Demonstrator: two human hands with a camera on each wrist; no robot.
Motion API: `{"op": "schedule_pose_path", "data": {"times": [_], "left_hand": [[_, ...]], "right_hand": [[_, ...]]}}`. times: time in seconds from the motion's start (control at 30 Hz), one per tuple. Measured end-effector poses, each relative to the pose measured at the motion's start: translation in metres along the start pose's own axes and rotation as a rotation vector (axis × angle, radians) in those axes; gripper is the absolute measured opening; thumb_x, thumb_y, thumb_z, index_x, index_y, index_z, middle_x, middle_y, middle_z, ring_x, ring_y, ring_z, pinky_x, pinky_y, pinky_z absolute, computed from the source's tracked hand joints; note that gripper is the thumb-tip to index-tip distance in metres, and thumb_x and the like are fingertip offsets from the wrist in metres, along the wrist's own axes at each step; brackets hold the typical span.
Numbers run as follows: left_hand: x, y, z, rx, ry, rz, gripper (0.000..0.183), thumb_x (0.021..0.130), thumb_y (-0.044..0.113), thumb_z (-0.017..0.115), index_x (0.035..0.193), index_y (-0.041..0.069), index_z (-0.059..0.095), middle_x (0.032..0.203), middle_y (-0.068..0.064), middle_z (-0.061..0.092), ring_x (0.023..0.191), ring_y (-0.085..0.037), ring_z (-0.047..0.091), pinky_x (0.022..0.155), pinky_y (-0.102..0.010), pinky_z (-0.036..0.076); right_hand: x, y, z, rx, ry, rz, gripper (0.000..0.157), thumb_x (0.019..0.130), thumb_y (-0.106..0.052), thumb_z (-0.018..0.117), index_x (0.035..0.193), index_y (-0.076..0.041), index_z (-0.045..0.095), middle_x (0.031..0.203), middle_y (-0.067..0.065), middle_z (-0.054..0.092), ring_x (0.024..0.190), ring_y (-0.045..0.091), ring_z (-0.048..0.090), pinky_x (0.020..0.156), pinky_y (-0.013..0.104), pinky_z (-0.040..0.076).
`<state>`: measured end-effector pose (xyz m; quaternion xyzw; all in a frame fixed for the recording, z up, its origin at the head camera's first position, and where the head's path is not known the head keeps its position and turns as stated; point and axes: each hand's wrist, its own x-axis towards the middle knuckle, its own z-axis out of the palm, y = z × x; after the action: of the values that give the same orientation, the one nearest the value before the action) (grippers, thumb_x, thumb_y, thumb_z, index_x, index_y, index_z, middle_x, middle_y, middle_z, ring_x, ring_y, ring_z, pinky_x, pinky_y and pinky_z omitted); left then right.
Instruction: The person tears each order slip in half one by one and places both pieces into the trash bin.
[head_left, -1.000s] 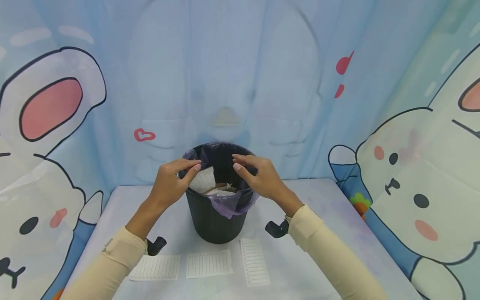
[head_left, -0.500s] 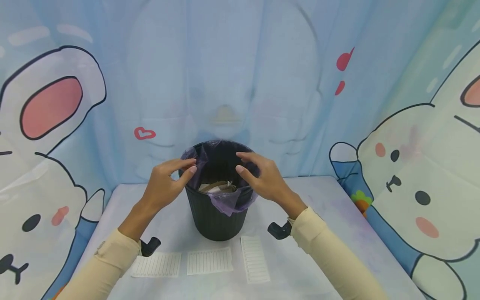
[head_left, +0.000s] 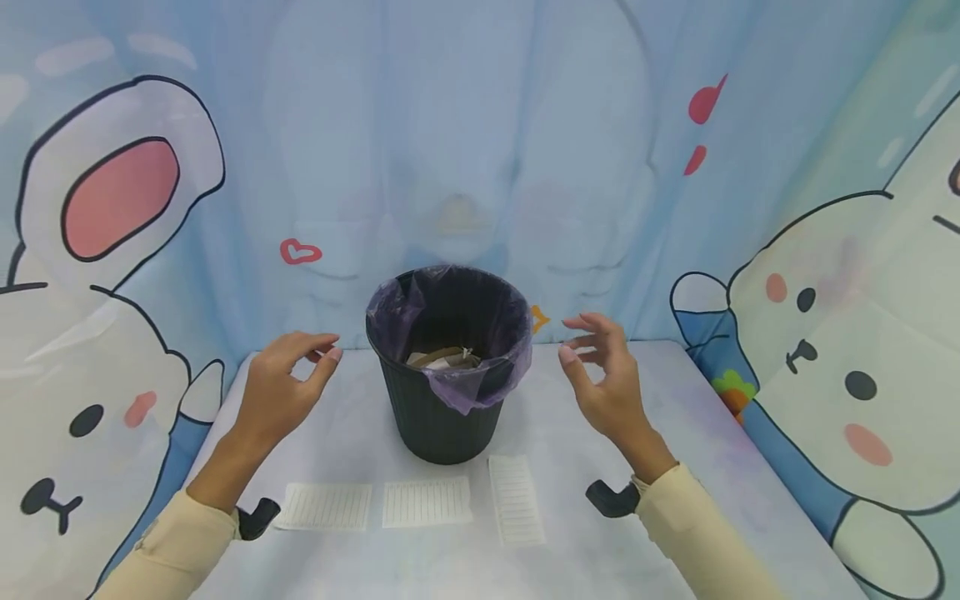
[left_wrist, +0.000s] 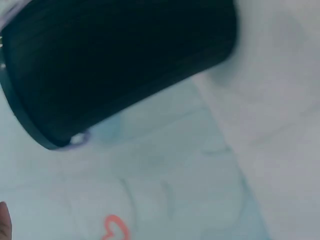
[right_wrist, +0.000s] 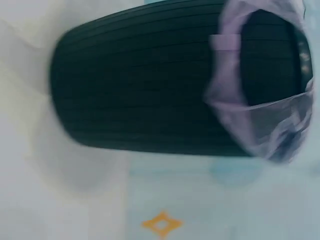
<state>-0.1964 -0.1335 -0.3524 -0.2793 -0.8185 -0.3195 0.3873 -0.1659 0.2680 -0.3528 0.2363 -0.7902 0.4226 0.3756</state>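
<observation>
A black trash bin (head_left: 442,425) stands upright on the table, its rim partly draped with a thin purple bag (head_left: 465,387). Scraps of paper and brownish pieces (head_left: 446,358) lie inside it. My left hand (head_left: 281,387) hovers to the left of the bin, fingers loosely bent, holding nothing. On the other side, my right hand (head_left: 607,383) is in the air with its fingers relaxed and apart from the bin. The bin's dark side (left_wrist: 125,60) fills much of the left wrist view, with one fingertip at the lower left edge. In the right wrist view the bag (right_wrist: 230,85) hangs over the rim.
Three lined paper slips lie in front of the bin: a left one (head_left: 326,507), a middle one (head_left: 427,502) and an upright right one (head_left: 516,500). A blue curtain (head_left: 457,125) with cartoon rabbits hangs behind the white table (head_left: 570,550).
Both hands have drawn apart, away from above the bin to either side. The white paper near my left hand a second ago has dropped out of sight in the bin.
</observation>
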Motion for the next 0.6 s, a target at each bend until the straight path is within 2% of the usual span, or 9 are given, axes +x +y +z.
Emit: {"op": "schedule_pose_path", "data": {"times": [0.07, 0.13, 0.2, 0.33, 0.4, 0.5, 0.6], "left_hand": [[-0.014, -0.004, -0.001, 0.053, -0.043, -0.022, 0.022, 0.084, 0.005, 0.079, 0.105, 0.001, 0.076, 0.091, -0.01, 0.075, 0.078, -0.023, 0.067, 0.067, -0.041, 0.054], [-0.032, -0.008, 0.0, 0.1, -0.14, -0.067, 0.021, 0.084, 0.009, 0.079, 0.104, 0.001, 0.076, 0.091, -0.011, 0.075, 0.077, -0.024, 0.067, 0.067, -0.043, 0.055], [-0.051, -0.014, 0.002, 0.137, -0.294, -0.142, 0.023, 0.086, 0.015, 0.079, 0.105, 0.002, 0.076, 0.094, -0.011, 0.075, 0.08, -0.025, 0.068, 0.07, -0.043, 0.057], [-0.087, -0.029, 0.016, 0.173, -0.651, -0.314, 0.031, 0.087, 0.024, 0.078, 0.111, 0.004, 0.074, 0.102, -0.011, 0.073, 0.092, -0.028, 0.068, 0.081, -0.046, 0.058], [-0.102, -0.036, 0.022, 0.188, -0.781, -0.362, 0.035, 0.087, 0.028, 0.078, 0.114, 0.005, 0.073, 0.106, -0.01, 0.072, 0.099, -0.03, 0.067, 0.086, -0.05, 0.056], [-0.12, -0.044, 0.028, 0.201, -0.887, -0.378, 0.046, 0.083, 0.035, 0.081, 0.117, 0.006, 0.071, 0.111, -0.011, 0.07, 0.105, -0.033, 0.064, 0.091, -0.055, 0.053], [-0.133, -0.048, 0.031, 0.215, -0.936, -0.383, 0.059, 0.075, 0.044, 0.085, 0.119, 0.008, 0.07, 0.115, -0.011, 0.068, 0.107, -0.035, 0.062, 0.092, -0.058, 0.051]], "right_hand": [[-0.018, 0.006, -0.006, -0.065, 0.006, 0.055, 0.052, 0.093, 0.0, 0.065, 0.141, 0.003, 0.044, 0.126, 0.016, 0.065, 0.098, -0.002, 0.06, 0.082, 0.007, 0.047], [-0.036, 0.012, -0.009, -0.131, 0.001, 0.113, 0.05, 0.094, -0.003, 0.066, 0.138, 0.003, 0.046, 0.123, 0.014, 0.067, 0.094, -0.007, 0.058, 0.077, 0.005, 0.046], [-0.055, 0.018, -0.01, -0.184, -0.011, 0.166, 0.047, 0.093, -0.003, 0.067, 0.136, 0.003, 0.048, 0.119, 0.012, 0.069, 0.089, -0.008, 0.058, 0.072, 0.005, 0.045], [-0.09, 0.028, -0.015, -0.277, -0.05, 0.254, 0.041, 0.094, -0.006, 0.068, 0.131, 0.0, 0.052, 0.113, 0.009, 0.071, 0.079, 0.0, 0.061, 0.066, 0.011, 0.048], [-0.105, 0.032, -0.014, -0.311, -0.076, 0.292, 0.038, 0.094, -0.008, 0.068, 0.129, -0.002, 0.054, 0.11, 0.007, 0.071, 0.076, 0.002, 0.062, 0.063, 0.015, 0.05], [-0.124, 0.034, -0.011, -0.33, -0.126, 0.345, 0.033, 0.096, -0.013, 0.068, 0.126, -0.004, 0.056, 0.108, 0.006, 0.071, 0.075, 0.002, 0.061, 0.061, 0.02, 0.052], [-0.137, 0.032, -0.005, -0.317, -0.176, 0.373, 0.032, 0.098, -0.016, 0.066, 0.125, -0.003, 0.057, 0.107, 0.006, 0.07, 0.076, 0.002, 0.062, 0.061, 0.021, 0.052]]}}
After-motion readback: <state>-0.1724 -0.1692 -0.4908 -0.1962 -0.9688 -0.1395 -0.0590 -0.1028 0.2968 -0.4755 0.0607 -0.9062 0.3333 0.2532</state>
